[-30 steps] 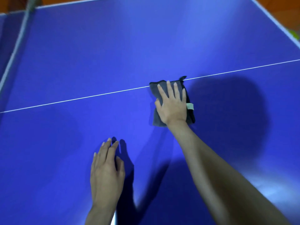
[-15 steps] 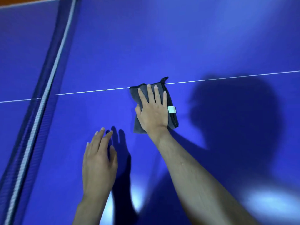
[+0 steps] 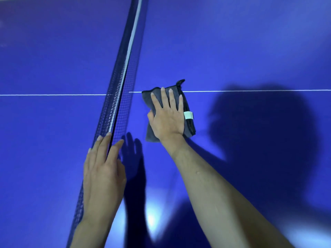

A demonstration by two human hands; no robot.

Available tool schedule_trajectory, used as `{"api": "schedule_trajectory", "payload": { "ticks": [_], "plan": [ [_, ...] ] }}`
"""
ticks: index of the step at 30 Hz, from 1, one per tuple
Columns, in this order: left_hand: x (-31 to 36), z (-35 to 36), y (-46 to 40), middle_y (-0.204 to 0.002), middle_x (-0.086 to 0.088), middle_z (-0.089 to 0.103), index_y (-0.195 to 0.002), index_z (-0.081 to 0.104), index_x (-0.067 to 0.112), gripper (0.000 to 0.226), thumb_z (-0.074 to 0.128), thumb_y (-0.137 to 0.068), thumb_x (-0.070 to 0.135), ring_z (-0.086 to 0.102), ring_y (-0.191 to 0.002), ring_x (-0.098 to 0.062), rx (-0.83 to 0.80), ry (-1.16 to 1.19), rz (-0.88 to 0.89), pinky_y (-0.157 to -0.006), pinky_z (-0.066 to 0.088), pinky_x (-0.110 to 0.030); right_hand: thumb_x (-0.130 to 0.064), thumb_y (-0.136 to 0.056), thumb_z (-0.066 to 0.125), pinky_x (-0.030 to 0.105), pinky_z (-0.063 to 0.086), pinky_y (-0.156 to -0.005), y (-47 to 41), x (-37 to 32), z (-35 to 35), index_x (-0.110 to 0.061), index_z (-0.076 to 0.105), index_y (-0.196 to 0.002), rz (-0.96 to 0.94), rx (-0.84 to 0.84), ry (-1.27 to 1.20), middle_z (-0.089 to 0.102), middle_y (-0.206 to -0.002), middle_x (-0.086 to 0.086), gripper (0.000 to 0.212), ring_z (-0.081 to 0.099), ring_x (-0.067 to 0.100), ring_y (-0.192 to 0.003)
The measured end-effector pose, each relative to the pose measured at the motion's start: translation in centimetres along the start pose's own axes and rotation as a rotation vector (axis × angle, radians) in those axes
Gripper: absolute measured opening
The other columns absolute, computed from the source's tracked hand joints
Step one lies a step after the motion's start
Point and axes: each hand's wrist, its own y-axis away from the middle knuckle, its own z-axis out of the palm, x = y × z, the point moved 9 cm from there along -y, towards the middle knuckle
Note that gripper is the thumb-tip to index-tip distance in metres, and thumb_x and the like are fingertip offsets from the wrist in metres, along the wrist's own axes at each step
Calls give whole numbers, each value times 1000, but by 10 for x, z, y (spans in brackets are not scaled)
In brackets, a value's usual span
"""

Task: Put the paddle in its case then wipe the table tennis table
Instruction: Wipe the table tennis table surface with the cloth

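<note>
dark net (image 3: 123, 72) with white top band, shadows on surface

A blue table tennis table (image 3: 232, 42) fills the view. Its net (image 3: 123, 72) runs from 12 o'clock down to 7 o'clock, dark mesh with a white top band. 1 thin white centre line (image 3: 250, 90) crosses the surface from 9 o'clock to 3 o'clock. A folded grey cloth (image 3: 189, 122) with a small white tag lies flat just right of the net, its far edge on that line.

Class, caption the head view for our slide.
Right hand presses cloth on table; left hand by net.
</note>
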Motion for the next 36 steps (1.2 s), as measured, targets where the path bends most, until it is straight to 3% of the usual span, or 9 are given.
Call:
{"api": "schedule_trajectory", "payload": {
  "ticks": [5,11,19,22,26,36],
  "plan": [
    [-50,12,13,-157,-11,44,-145,53,10,66,66,-83,-9,38,-148,-34,-120,59,8,-115,37,-62,-54,-107,29,56,0,-128,-21,-70,16,-34,18,-165,-103,-34,9,6,-176,2,63,2,27,-162],
    [-70,20,38,-161,-8,39,-154,43,15,78,59,-83,-13,42,-145,-30,-224,163,-56,-112,43,-59,-50,-106,36,53,-1,-129,5,-89,18,-34,28,-163,-192,-26,-14,15,-174,-1,59,6,24,-161],
    [-77,4,76,-168,-2,28,-161,32,20,93,52,-77,-15,33,-151,-24,-261,245,-75,-117,40,-49,-45,-100,42,51,7,-130,118,-115,22,-31,42,-157,-275,-20,-53,27,-171,-1,59,18,24,-159],
    [-81,-5,100,-169,1,26,-162,28,22,93,51,-79,-13,33,-151,-21,-256,263,-81,-117,40,-42,-45,-97,34,50,10,-130,170,-123,22,-32,42,-158,-301,-21,-72,29,-170,-2,62,20,22,-159],
    [-87,-19,143,-170,7,21,-161,29,22,89,48,-81,-11,37,-149,-22,-252,247,-80,-113,44,-42,-44,-95,27,49,13,-130,231,-128,22,-33,44,-157,-333,-30,-110,32,-169,-3,65,23,21,-158],
    [-92,-52,276,-170,12,19,-153,41,23,76,50,-84,-8,48,-139,-26,-276,162,-99,-92,55,-46,-26,-95,57,49,14,-130,389,-144,15,-30,55,-150,-372,8,-262,37,-167,-1,55,26,23,-157]
  ]
}}
